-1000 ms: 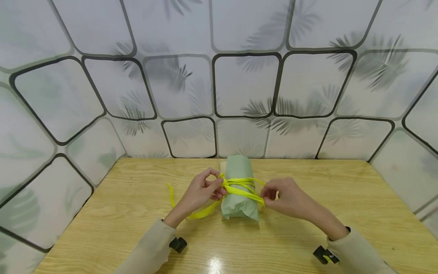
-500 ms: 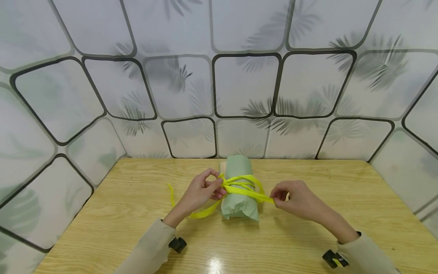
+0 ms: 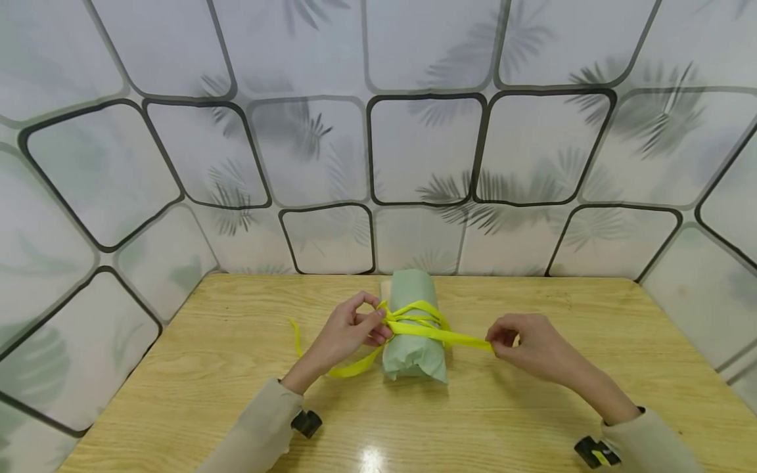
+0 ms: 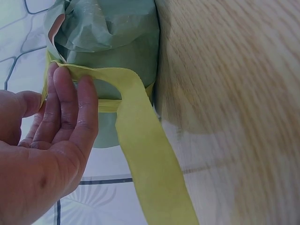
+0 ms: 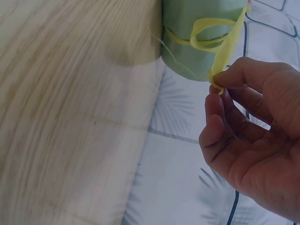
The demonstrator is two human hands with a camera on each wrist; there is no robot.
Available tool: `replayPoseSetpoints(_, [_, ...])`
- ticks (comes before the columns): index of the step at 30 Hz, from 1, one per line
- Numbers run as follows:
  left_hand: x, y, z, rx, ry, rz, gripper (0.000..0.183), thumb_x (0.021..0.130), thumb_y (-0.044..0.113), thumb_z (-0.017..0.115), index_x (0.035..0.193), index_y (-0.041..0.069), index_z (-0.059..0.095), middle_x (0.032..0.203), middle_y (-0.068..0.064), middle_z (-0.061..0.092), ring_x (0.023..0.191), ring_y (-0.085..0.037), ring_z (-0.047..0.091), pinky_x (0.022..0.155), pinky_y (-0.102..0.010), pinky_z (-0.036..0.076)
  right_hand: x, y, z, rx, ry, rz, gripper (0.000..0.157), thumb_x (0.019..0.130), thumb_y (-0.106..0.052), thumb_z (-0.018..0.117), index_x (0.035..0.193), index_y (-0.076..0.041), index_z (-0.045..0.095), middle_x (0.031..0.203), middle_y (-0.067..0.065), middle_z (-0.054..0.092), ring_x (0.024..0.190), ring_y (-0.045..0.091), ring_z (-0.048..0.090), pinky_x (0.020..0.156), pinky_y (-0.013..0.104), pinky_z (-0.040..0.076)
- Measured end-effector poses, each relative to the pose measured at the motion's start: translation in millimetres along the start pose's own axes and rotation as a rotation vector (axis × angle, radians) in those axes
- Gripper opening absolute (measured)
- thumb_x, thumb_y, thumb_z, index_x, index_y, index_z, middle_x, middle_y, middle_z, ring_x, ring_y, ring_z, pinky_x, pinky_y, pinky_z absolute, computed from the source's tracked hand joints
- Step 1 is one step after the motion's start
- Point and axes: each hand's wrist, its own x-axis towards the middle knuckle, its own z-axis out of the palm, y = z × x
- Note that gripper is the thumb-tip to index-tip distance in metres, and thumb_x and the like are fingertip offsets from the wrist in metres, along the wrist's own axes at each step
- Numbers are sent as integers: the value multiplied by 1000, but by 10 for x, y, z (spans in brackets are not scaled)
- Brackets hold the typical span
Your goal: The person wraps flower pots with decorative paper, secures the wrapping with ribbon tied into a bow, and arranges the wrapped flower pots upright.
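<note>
A bundle wrapped in pale green paper (image 3: 414,286) lies on the table, its crumpled end toward me. Yellow ribbon (image 3: 464,339) crosses its top in several strands, with a loop at its right side. My left hand (image 3: 349,328) pinches the ribbon between thumb and fingers at the bundle's left edge; in the left wrist view a wide ribbon tail (image 4: 150,154) hangs past the fingers. Out to the right, my right hand (image 3: 529,345) pinches the other ribbon end between thumb and forefinger. That stretch runs nearly straight from the bundle; the frayed tip (image 5: 218,87) shows in the right wrist view.
The light wooden table (image 3: 236,328) ends at a patterned backdrop (image 3: 426,144) behind the bundle. A loose ribbon tail (image 3: 355,368) curls on the table left of the bundle, passing behind the left wrist. Dark devices (image 3: 306,424) sit at both sleeve cuffs.
My right hand has moved right, drawing its ribbon end away from the bundle. A loop widened on the bundle's right side, then shrank. My left hand has stayed in place.
</note>
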Motion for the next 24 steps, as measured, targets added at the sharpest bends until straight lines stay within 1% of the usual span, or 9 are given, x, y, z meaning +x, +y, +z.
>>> replayPoseSetpoints(7, [-1,1,0,1,-1,-5,18,107,22,56,116,6,55,89,-17,78,78,-17,74,79,-40,64,-55,113,-32,-30,20,18,20,84,0,74,86,-19,75,75,-16,65,69,-7,54,58,21,46])
replayPoseSetpoints(16, [-5,13,1,-3,-7,-6,19,107,22,55,116,6,54,91,-17,78,78,-17,74,79,-40,64,-125,231,-113,-38,-37,96,16,87,-3,73,89,-18,75,79,-13,67,71,-5,54,61,22,47])
replayPoseSetpoints(20, [-7,17,0,-4,-10,-3,18,108,22,55,116,6,54,91,-17,78,78,-17,75,79,-40,64,-149,287,-135,-49,-39,120,15,87,-4,73,89,-18,75,79,-12,67,71,-5,55,61,22,48])
replayPoseSetpoints(24, [-7,17,0,-4,-12,0,18,108,22,55,116,6,54,91,-17,78,79,-17,75,79,-40,64,-169,358,-153,-75,-31,123,15,87,-4,73,89,-18,75,78,-13,66,70,-6,53,61,22,48])
